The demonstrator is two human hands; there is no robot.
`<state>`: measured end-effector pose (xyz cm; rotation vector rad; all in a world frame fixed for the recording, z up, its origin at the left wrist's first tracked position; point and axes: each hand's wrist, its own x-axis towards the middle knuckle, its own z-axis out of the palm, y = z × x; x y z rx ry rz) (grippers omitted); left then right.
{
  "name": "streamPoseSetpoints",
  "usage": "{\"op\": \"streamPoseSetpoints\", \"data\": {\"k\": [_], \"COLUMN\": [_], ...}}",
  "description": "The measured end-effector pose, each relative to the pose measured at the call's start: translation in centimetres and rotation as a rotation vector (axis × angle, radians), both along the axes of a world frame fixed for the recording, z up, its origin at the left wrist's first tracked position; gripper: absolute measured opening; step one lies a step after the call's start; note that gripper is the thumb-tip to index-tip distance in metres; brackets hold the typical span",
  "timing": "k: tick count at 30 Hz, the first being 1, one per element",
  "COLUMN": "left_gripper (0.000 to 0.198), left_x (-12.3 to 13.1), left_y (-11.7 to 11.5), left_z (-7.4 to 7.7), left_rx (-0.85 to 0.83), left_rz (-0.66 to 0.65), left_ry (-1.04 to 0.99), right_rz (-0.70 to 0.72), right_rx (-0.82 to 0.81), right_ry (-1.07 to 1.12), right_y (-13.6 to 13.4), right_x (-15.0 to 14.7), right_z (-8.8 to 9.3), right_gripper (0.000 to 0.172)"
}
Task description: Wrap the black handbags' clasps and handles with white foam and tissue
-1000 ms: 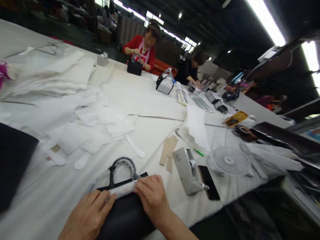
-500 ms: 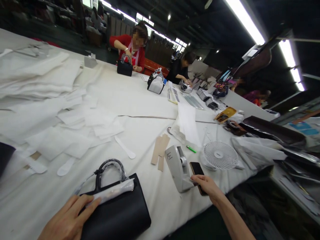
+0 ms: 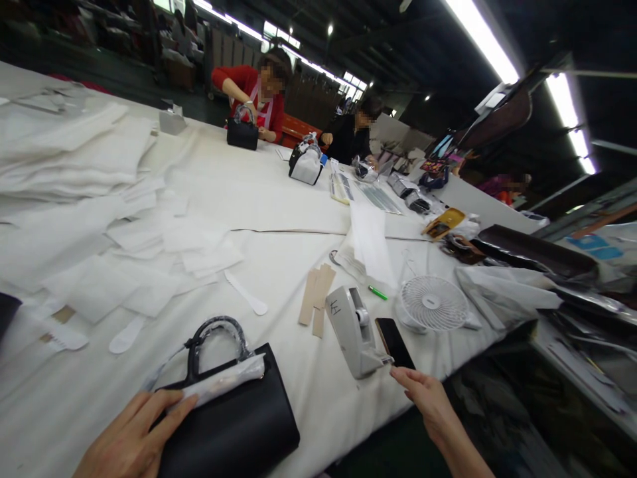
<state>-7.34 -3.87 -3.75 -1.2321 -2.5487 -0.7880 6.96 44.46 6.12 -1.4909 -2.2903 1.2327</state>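
A black handbag [image 3: 233,425] lies on the table in front of me, its upright handle [image 3: 217,325] wrapped in clear plastic. Along its top edge runs a roll of white wrapping [image 3: 231,382]. My left hand [image 3: 132,431] grips the bag at its left end, thumb and fingers pressing on the wrapping. To the right stands a grey tape dispenser [image 3: 348,335] with a roll of tape in it. My right hand [image 3: 423,395] is pinched just off the dispenser's cutting end, on what appears to be the clear tape's end. A phone [image 3: 395,342] lies behind that hand.
Cardboard strips [image 3: 316,299], a green marker [image 3: 377,293] and a small white fan [image 3: 434,303] lie near the dispenser. White sheets [image 3: 99,226] cover the left side. Across the table, a person in red [image 3: 249,86] handles a black bag [image 3: 242,133]; another works beside them.
My right hand has drawn a little away from the dispenser's cutting end, down and to the right, fingers still pinched. My left hand stays on the bag. The whole view has shifted slightly.
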Motion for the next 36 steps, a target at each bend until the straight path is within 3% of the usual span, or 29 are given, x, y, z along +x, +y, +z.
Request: {"op": "streamPoseSetpoints", "data": {"k": [6,11,13,16,19,23,27,36], "left_gripper": [0.056,0.051,0.048,0.044,0.042,0.037,0.035,0.033], "left_x": [0.1,0.5,0.4,0.2,0.1,0.2,0.3,0.4], "left_y": [0.4,1.6,2.2,2.7,2.7,2.4,2.2,2.0], "left_z": [0.3,2.6,3.5,4.3,4.5,4.5,4.6,4.4], "left_rx": [0.043,0.073,0.068,0.044,0.033,0.042,0.022,0.106], "left_rz": [0.037,0.075,0.11,0.131,0.138,0.121,0.113,0.135], "left_ry": [-0.002,-0.058,-0.12,-0.148,-0.164,-0.189,-0.221,-0.256], "right_rz": [-0.035,0.025,0.105,0.346,0.603,0.778,0.751,0.758], "right_rx": [0.088,0.133,0.15,0.09,-0.064,-0.167,-0.185,-0.002], "right_ry": [-0.067,-0.127,-0.054,0.093,0.165,0.169,0.107,-0.064], "right_y": [-0.9,-3.7,-6.5,-12.8,-19.8,-26.4,-29.1,-31.2], "right_x": [1.0,1.3,-0.5,-4.6,-8.5,-11.8,-13.6,-15.2], "right_z": [-3.1,-4.4,-4.3,-2.9,-0.7,0.8,0.6,0.0], "right_gripper": [0.041,0.045,0.05,0.044,0.039,0.032,0.032,0.013]}}
